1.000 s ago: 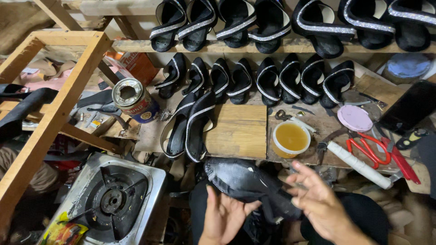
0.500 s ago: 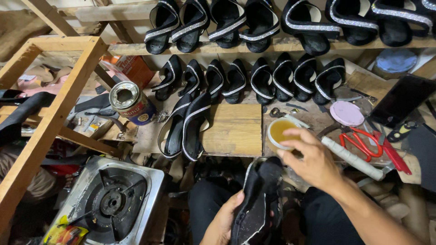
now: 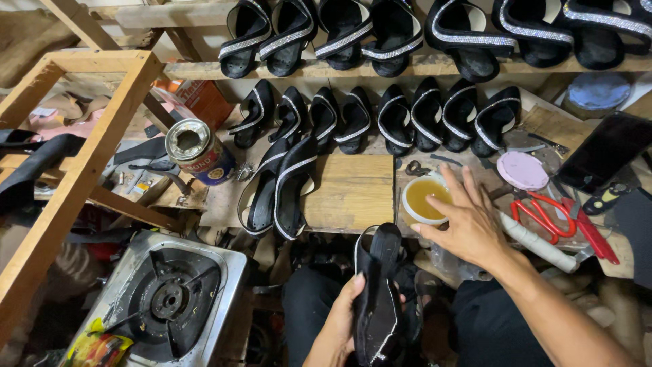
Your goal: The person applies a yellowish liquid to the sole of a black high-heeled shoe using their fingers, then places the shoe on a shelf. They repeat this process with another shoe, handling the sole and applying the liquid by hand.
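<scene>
Far left, at 8 o'clock: a single-burner gas stove (image 3: 166, 299), unlit as far as shows, under a wooden frame (image 3: 64, 183). At 10 o'clock a dented open tin can (image 3: 197, 151) lies on its side on the bench.

Centre bench, toward 12 o'clock: two black sandal uppers with pale trim (image 3: 278, 194) lie beside a bare wooden block (image 3: 353, 192). Behind them, a row of finished black sandals (image 3: 380, 119), with more pairs on the shelf above.

Left hand (image 3: 339, 326) at 6 o'clock, low in view: fingers closed around a black shoe sole (image 3: 377, 299), held upright on edge over the lap, toe end up, thumb pressing its face.

Right hand (image 3: 465, 224) at 4 o'clock from the block: fingers spread and empty, palm down, hovering at the right rim of a small white bowl of amber liquid (image 3: 422, 198), likely adhesive. Whether the fingertips touch the bowl cannot be told.

Further right, 3 o'clock: a white tube-shaped tool (image 3: 543, 243), red-handled scissors (image 3: 543, 214), a pink round lid (image 3: 521, 170), a dark phone (image 3: 604, 151).

Judgement: the step looks like gluing, the sole readied in one hand while the other goes for the glue. The next move calls for a light dip or picking up an applicator without tipping the bowl, then keeping the sole steady and its face presented.
</scene>
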Motion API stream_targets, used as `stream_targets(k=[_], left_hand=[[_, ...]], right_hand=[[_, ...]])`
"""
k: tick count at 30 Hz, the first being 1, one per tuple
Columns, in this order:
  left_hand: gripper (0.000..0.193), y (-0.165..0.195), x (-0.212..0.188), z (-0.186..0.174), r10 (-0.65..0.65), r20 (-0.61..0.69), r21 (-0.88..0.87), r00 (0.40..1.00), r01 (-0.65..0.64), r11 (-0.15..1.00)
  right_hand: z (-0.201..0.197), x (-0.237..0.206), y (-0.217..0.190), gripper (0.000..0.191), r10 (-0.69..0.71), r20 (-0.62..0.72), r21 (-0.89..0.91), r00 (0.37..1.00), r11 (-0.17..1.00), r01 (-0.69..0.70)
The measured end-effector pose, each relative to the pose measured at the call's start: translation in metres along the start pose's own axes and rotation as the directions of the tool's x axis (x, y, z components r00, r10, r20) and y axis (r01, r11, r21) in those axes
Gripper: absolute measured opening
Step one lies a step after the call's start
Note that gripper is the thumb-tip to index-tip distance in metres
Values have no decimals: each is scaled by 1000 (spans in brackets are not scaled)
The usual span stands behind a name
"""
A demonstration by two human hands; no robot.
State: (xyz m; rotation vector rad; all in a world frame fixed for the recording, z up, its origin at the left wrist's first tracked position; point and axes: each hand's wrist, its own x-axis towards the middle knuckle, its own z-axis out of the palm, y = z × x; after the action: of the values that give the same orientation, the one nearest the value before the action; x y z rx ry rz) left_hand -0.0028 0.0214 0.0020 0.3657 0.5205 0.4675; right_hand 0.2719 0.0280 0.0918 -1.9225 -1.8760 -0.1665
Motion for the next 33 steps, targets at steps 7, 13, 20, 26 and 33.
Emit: stream_targets(k=[7, 13, 20, 26, 33], left_hand=[[80, 6, 1, 13, -3, 25, -56, 1000, 4, 998], [58, 8, 1, 29, 37, -69, -133, 997, -46, 990], [50, 7, -7, 50, 174, -50, -43, 983, -176, 983], [48, 4, -6, 51, 255, 2, 44, 967, -255, 966], [46, 1, -6, 50, 286, 31, 44, 958, -287, 957]], right_hand=[[11, -16, 11, 32, 90, -80, 263, 993, 963, -66], [-13, -48, -25, 33, -20, -54, 554, 998, 831, 47], [-9, -82, -87, 53, -290, -156, 443, 944, 834, 329], [-7, -77, -79, 59, -210, -81, 410, 974, 884, 224], [-5, -85, -82, 57, -213, -83, 420, 974, 879, 228]])
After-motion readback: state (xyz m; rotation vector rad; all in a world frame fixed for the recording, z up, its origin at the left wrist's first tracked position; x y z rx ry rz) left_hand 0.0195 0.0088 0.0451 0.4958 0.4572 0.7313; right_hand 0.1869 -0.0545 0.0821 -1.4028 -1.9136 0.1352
